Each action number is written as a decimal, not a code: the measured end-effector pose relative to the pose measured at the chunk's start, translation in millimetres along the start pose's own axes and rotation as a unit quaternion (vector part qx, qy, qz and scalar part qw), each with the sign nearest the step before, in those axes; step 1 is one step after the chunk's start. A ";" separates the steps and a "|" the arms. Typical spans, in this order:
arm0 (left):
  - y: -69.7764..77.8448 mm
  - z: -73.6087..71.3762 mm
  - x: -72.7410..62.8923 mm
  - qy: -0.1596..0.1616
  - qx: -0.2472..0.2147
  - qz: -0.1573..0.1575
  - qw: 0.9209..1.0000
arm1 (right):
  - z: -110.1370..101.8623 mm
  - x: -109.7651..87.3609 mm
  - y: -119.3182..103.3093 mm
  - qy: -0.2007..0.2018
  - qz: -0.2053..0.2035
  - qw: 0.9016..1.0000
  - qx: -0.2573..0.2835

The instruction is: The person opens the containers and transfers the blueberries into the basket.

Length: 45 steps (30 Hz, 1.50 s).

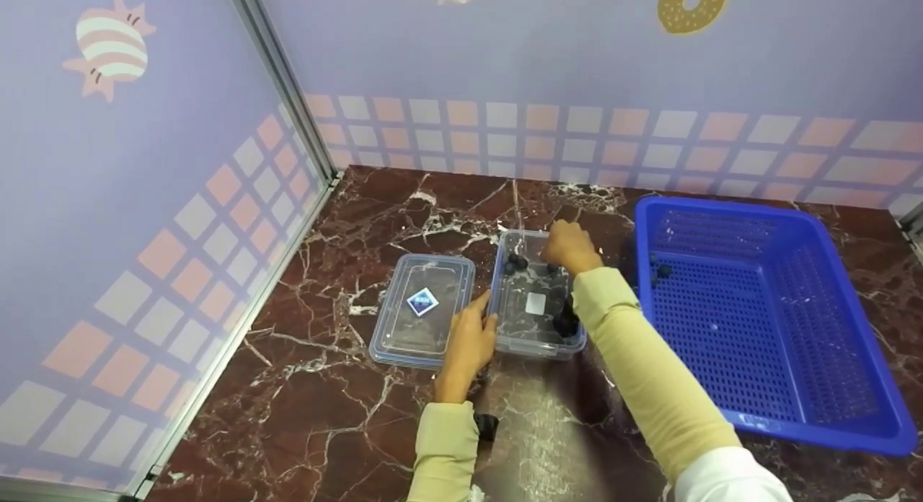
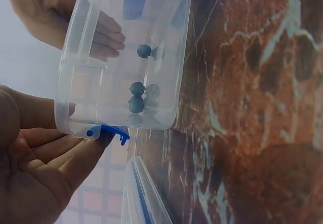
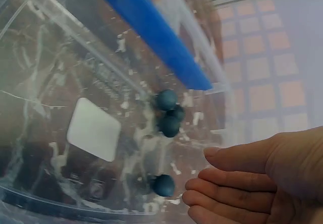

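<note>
My left fingers [image 2: 78,159] pinch the clear box [image 1: 537,348] by its edge while my right fingers [image 3: 229,199], extended and empty, hang near its dark balls [image 3: 163,185], so I'm likely transferring them singly, next needing a gentle pinch.

Left hand [image 1: 471,340]: pinching, thumb opposing fingers | right hand [image 1: 570,247]: fingers loosely extended

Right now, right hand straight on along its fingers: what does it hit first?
Likely the lone dark berry in the open container, just ahead of the right hand; depth is unclear, so the container floor might come first.
</note>
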<state>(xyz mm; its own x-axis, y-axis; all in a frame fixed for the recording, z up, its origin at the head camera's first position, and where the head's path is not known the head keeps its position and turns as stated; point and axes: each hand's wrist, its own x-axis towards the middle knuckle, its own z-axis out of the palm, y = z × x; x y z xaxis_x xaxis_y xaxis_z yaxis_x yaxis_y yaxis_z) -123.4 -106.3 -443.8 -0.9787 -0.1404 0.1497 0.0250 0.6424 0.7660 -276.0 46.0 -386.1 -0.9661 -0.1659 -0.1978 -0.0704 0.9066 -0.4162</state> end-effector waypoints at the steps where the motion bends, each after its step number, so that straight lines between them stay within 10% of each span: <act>1: -0.4 0.0 -0.2 0.001 0.001 0.002 1.000 | 3.2 1.0 0.1 0.002 -0.001 1.000 -0.007; 14: 0.5 -1.2 -0.1 -0.001 0.009 0.007 1.000 | 31.3 8.6 1.3 0.067 -0.036 0.993 -0.094; 25: 2.1 -0.5 -0.4 0.003 0.007 0.015 1.000 | 31.1 9.8 -0.1 0.043 -0.038 0.996 -0.068; 35: 1.4 -0.9 0.1 -0.004 0.002 0.014 1.000 | -16.3 1.3 -6.4 0.019 -0.018 1.000 0.016; 45: 0.3 -0.5 -0.1 -0.002 -0.005 0.003 1.000 | -74.8 -11.8 40.7 -0.004 -0.015 0.987 0.159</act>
<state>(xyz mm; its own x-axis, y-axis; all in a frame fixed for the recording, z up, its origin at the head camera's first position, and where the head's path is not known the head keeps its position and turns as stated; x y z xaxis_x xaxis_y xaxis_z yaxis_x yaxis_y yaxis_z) -123.2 -106.5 -443.2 -0.9794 -0.1337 0.1513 0.0325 0.6352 0.7717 -286.1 113.9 -334.3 -0.9629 -0.1952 -0.1866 -0.0172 0.7340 -0.6790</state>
